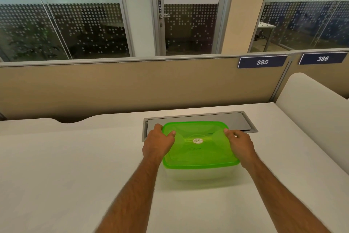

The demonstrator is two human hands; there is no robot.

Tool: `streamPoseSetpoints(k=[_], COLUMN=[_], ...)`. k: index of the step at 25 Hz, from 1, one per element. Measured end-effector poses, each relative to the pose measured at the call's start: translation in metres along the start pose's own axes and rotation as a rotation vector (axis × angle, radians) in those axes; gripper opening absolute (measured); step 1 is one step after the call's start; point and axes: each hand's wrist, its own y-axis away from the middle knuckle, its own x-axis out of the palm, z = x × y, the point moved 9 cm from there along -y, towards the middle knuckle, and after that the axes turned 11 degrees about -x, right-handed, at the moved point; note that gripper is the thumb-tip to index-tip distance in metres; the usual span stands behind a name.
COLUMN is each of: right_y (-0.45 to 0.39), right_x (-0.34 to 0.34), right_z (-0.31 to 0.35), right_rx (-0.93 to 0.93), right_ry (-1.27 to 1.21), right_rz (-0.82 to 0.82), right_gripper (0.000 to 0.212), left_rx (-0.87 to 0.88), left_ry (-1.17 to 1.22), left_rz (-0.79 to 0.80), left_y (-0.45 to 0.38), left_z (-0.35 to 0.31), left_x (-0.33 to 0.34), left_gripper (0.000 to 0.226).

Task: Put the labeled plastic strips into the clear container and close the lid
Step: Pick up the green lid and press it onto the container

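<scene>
A: Where the green lid (pixel 200 144) lies over the clear container (pixel 200 173), just right of centre in the lower half of the frame, we see our two hands bracketing it. The left hand (pixel 158 143) grasps the lid's left edge, thumb on top and fingers (pixel 157 127) curled over the far left corner. The right hand (pixel 240 143) grips the right edge in the same way.

B: Which relation governs the coming move?

A: The lid sits between the hands, directly inward from each thumb, and its rim lies straight below the fingertips. Its long axis runs left to right across the frame, from hand to hand. Neither hand is nearer; both touch it. We judge that the next move calls for downward pressure along the rim.

B: How does the task's thing look?

A: The lid is translucent bright green, with rounded corners, a moulded relief and a small round sticker (pixel 197 140) at its centre. The container beneath is pale and clear-walled, standing on the white tabletop (pixel 75 166), with its far edge overlapping a grey cable hatch (pixel 243 121). We cannot make out any strips through the walls, nor tell whether the lid is fully seated.
</scene>
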Motion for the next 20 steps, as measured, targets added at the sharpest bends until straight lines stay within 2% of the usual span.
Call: streamPoseSetpoints(k=[5,9,11,20], right_y=[-0.002,-0.004,-0.006,-0.007], right_x=[-0.001,-0.001,-0.001,-0.001], right_z=[0.003,0.001,0.0,-0.002], right_rx=[-0.063,-0.082,-0.089,-0.091], right_ry=[0.07,0.086,0.094,0.094], right_rz=[-0.013,-0.022,-0.029,-0.036], right_gripper=[0.039,0.039,0.039,0.039], left_rx=[-0.05,-0.075,-0.097,-0.062], left_ry=[-0.04,-0.125,-0.143,0.064], left_rz=[0.009,-0.008,-0.009,0.079], left_y=[-0.01,-0.026,-0.037,-0.059], left_z=[-0.005,-0.013,-0.014,-0.013], left_x=[0.002,0.008,0.011,0.021], left_gripper=[0.051,0.077,0.082,0.071])
